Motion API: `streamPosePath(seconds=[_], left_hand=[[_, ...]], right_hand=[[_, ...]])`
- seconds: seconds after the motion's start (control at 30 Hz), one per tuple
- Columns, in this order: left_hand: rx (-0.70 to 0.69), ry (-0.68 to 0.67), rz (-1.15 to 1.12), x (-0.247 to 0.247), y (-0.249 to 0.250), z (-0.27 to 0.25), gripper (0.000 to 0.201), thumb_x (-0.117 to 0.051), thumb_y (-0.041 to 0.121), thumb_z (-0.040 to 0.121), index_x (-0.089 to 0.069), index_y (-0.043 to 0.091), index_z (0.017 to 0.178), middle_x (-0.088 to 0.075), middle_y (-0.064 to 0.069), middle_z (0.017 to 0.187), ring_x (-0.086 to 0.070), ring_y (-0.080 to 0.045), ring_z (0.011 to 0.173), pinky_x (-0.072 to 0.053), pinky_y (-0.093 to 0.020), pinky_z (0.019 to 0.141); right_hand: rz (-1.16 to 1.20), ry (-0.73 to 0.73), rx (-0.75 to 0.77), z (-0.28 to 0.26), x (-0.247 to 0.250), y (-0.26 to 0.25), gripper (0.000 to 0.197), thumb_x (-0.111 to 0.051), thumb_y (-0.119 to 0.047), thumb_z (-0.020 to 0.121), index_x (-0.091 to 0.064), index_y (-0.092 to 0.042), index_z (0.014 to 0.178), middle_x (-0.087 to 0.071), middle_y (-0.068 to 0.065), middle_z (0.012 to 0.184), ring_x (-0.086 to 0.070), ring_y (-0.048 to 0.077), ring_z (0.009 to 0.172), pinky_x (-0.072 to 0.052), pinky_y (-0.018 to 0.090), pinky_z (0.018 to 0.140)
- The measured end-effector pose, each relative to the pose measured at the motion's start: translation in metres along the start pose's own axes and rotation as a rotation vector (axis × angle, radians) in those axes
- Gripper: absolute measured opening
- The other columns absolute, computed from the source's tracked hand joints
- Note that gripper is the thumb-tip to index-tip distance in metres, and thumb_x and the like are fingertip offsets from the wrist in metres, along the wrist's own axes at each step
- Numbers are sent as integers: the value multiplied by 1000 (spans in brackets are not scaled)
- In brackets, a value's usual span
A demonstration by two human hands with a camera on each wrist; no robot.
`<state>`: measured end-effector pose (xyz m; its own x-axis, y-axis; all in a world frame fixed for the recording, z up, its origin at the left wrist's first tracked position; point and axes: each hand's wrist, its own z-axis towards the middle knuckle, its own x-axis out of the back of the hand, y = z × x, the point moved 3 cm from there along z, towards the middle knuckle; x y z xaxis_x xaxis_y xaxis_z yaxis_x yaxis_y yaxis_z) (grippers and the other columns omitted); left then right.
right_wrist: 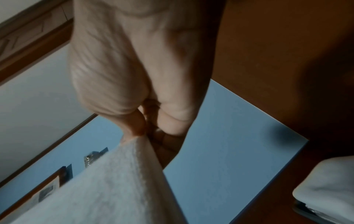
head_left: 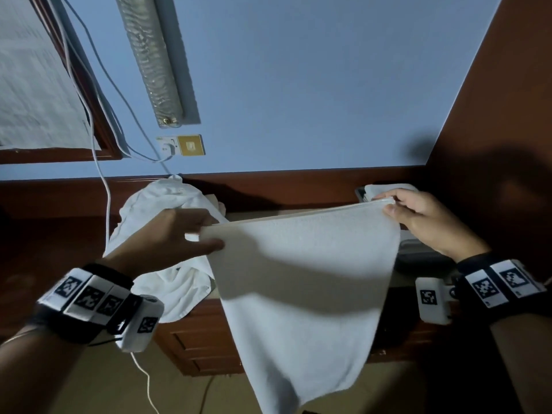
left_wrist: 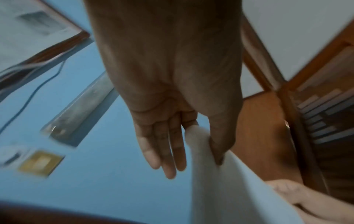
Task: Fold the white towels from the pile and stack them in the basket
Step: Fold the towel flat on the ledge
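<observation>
So I had one white towel (head_left: 301, 282) up in the air, stretched between both hands, well above the surface (head_left: 254, 215). My left hand (head_left: 176, 234) pinched the towel's left top corner: thumb on my side of the cloth, fingers (left_wrist: 168, 151) fairly straight behind it, the grip closed just enough to clamp the edge. My right hand (head_left: 427, 219) pinched the right top corner between thumb and curled fingertips (right_wrist: 138, 125), a tight small grip on the hem. The top edge ran taut from hand to hand, sloping up toward the right. It looked doubled along that edge, two layers together. The rest hung down freely and narrowed to a point at the bottom, in front of the wooden drawers (head_left: 203, 342).

The pile of unfolded white cloth (head_left: 167, 240) sat rumpled toward the left end of the surface, behind my left hand, spilling over the front edge. Near the right back corner, just behind my right hand, lay a folded white towel (head_left: 388, 189) on top of something dark; I could not tell whether that was the basket. The blue wall (head_left: 313, 85) stood behind, with a socket plate (head_left: 191, 144) and white cables (head_left: 101, 174) hanging down past the left end. Both wrists wore tagged bands (head_left: 89, 297).
</observation>
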<state>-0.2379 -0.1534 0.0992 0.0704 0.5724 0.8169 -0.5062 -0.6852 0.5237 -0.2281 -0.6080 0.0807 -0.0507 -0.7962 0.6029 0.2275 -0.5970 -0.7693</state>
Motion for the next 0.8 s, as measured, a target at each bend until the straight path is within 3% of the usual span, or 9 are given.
streamPosePath(seconds=[0.07, 0.13, 0.27, 0.33, 0.4, 0.53, 0.6, 0.7, 0.8], left_hand=[[128, 35, -78, -16, -17, 19, 34, -85, 28, 84, -58, 17, 69, -52, 13, 60, -48, -5, 57, -36, -21, 54], [194, 67, -116, -31, -32, 43, 38, -88, 25, 81, -54, 16, 67, -45, 13, 57, -41, -7, 55, -30, -19, 51], [300, 92, -107, -56, -64, 101, 31, -91, 26, 76, -61, 16, 72, -61, 1, 64, -51, -7, 54, -36, -15, 50], [358, 87, -111, -71, -84, 134, 29, -91, 26, 75, -64, 18, 81, -72, -10, 76, -62, -16, 64, -45, -23, 59], [416, 85, -106, -87, -109, 172, 31, -90, 24, 77, -63, 20, 94, -72, -15, 78, -60, -24, 66, -43, -26, 59], [514, 55, -48, -121, -168, 256, 20, -86, 27, 83, -77, 17, 97, -73, -7, 84, -64, -15, 69, -45, -16, 55], [567, 45, -5, -144, -203, 297, 14, -83, 31, 85, -79, 18, 87, -73, -1, 77, -70, -18, 74, -51, -24, 64], [652, 59, 49, -184, -257, 346, 15, -79, 33, 89, -75, 20, 84, -69, 5, 72, -67, -18, 77, -45, -28, 72], [751, 79, 39, -226, -303, 375, 15, -73, 36, 91, -68, 24, 83, -67, 5, 71, -63, -12, 68, -40, -23, 58]], right_hand=[[-67, 29, 4, 21, 1, 6, 22, -57, -21, 105, -71, -31, 119, -73, -14, 114, -67, 8, 111, -51, 37, 100], [-160, 61, -5, 47, -3, 18, 18, -58, -23, 103, -69, -29, 117, -73, -11, 112, -67, 13, 108, -53, 41, 97], [-272, 79, -117, 106, -26, 59, 13, -57, -20, 102, -67, -24, 111, -71, 4, 109, -64, 26, 106, -44, 32, 87], [-310, 56, -181, 137, -40, 86, 17, -54, -19, 101, -67, -18, 113, -70, 9, 112, -62, 29, 108, -40, 31, 84], [-317, 14, -221, 171, -54, 113, 20, -52, -19, 101, -66, -14, 115, -69, 13, 114, -61, 32, 107, -39, 32, 83], [-311, -42, -309, 256, -81, 172, 16, -53, -24, 100, -66, -20, 110, -71, 10, 108, -63, 31, 103, -48, 37, 87], [-318, -73, -353, 298, -97, 205, 16, -52, -21, 100, -65, -21, 109, -69, 9, 105, -64, 31, 102, -50, 37, 85], [-360, -114, -395, 350, -126, 254, 19, -46, -16, 102, -62, -12, 112, -64, 15, 108, -61, 35, 100, -48, 38, 82], [-352, -149, -483, 390, -156, 305, 14, -46, -20, 102, -57, -12, 99, -65, 16, 97, -61, 34, 83, -49, 36, 72]])
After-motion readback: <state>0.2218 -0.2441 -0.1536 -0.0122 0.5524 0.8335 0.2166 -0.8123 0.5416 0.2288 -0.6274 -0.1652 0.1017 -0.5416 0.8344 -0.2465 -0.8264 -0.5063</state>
